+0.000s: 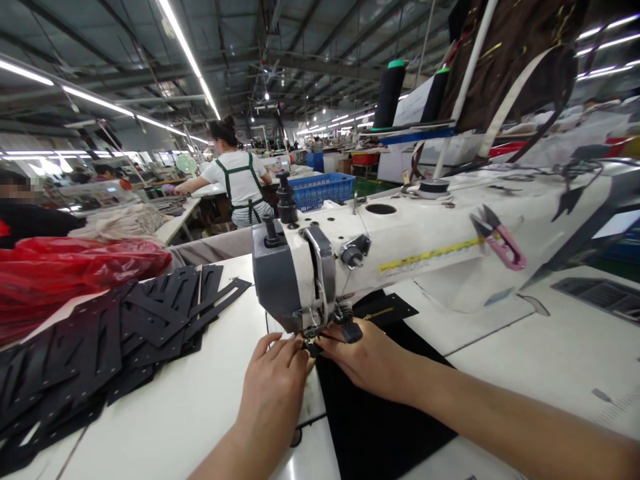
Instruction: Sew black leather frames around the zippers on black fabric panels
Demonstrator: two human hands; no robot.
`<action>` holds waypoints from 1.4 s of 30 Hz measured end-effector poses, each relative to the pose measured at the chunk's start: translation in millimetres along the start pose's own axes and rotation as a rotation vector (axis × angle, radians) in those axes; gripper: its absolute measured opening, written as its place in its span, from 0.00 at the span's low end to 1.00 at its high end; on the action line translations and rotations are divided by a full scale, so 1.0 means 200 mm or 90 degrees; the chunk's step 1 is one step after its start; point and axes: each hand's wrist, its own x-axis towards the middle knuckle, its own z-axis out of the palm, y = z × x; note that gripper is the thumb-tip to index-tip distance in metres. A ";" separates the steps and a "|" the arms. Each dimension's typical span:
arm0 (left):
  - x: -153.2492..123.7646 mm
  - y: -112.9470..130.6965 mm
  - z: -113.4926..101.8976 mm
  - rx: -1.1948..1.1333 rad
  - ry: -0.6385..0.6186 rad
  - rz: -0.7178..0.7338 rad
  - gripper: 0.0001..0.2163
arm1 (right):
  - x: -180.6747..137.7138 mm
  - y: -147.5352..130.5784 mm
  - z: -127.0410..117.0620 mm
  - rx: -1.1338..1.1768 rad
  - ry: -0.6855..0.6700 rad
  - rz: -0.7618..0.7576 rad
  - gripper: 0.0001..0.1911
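1. Fingers of the left hand and right hand lie flat and close together, pressing the black fabric piece at the needle, apparently to steady it
2. The piece lies on the worktop under the sewing machine head, its long axis running near to far
3. Cut black pieces are stacked left; pink snips rest on the machine arm

One head-worn camera looks forward and down, close over the sewing machine and table.
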 end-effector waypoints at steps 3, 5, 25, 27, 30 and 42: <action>0.01 -0.01 0.01 0.007 -0.002 0.006 0.08 | 0.01 0.02 0.02 0.005 0.018 -0.009 0.10; 0.01 -0.01 0.01 0.009 -0.004 0.011 0.08 | 0.01 0.03 0.03 0.005 0.033 -0.020 0.10; 0.01 -0.03 0.01 0.006 -0.020 0.019 0.08 | 0.01 0.03 0.03 -0.006 0.042 -0.025 0.08; 0.02 -0.03 0.01 0.004 -0.026 0.020 0.08 | 0.01 0.03 0.03 -0.007 0.041 -0.026 0.08; 0.03 -0.04 0.01 0.000 -0.032 0.024 0.07 | 0.02 0.03 0.04 -0.022 0.037 -0.022 0.09; 0.02 -0.04 0.01 -0.017 -0.031 0.005 0.07 | 0.03 0.03 0.03 -0.047 0.027 -0.002 0.09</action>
